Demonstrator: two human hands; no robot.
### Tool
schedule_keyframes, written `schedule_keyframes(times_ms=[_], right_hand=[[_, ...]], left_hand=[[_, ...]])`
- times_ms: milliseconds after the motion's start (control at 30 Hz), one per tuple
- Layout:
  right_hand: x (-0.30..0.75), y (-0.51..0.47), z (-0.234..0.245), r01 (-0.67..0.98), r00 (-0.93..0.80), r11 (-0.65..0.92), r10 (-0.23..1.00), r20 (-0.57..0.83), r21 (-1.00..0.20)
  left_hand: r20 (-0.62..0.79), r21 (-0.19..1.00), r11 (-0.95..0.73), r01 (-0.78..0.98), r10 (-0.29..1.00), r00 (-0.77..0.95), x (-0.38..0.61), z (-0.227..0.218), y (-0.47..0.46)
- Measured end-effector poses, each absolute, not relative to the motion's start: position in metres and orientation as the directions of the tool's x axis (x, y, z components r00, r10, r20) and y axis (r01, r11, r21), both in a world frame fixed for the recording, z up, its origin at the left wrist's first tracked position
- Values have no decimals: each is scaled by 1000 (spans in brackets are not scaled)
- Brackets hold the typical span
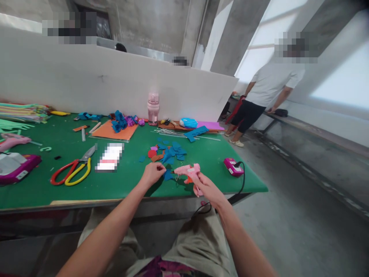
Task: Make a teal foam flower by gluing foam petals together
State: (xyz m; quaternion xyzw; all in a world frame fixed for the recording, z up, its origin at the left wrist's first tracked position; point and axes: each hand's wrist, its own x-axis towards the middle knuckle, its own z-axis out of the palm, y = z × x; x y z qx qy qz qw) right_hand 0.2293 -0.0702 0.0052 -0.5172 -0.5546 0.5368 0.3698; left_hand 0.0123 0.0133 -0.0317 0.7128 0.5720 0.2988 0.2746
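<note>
My right hand (205, 185) is wrapped round the handle of a pink hot glue gun (186, 169), whose nozzle points left. Opposite the nozzle, my left hand (152, 173) is closed in a pinch, with a small blue felt piece (168, 175) at its fingertips. How firmly the fingers grip that piece is partly hidden. Just beyond both hands lies a loose pile of blue felt scraps (173, 152), with a red round piece (151, 154) and a brown scrap (157, 158) at its left side.
Scissors with red and yellow handles (76, 171) lie at left on the green table (121, 188). A pink bottle (153, 109) stands by the white partition (115, 82). A magenta power strip (233, 167) sits near the right edge. A person (265, 84) stands beyond the table.
</note>
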Motion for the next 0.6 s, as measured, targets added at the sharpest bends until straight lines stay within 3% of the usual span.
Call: schedule_keyframes(times_ms=[233, 600], right_hand=[[224, -69, 10, 381, -210, 31, 976, -54, -924], [220, -67, 2, 543, -227, 125, 974, -2, -831]], left_hand=[[107, 717, -205, 666, 977, 186, 12, -29, 13], [99, 722, -202, 662, 977, 191, 12, -29, 13]])
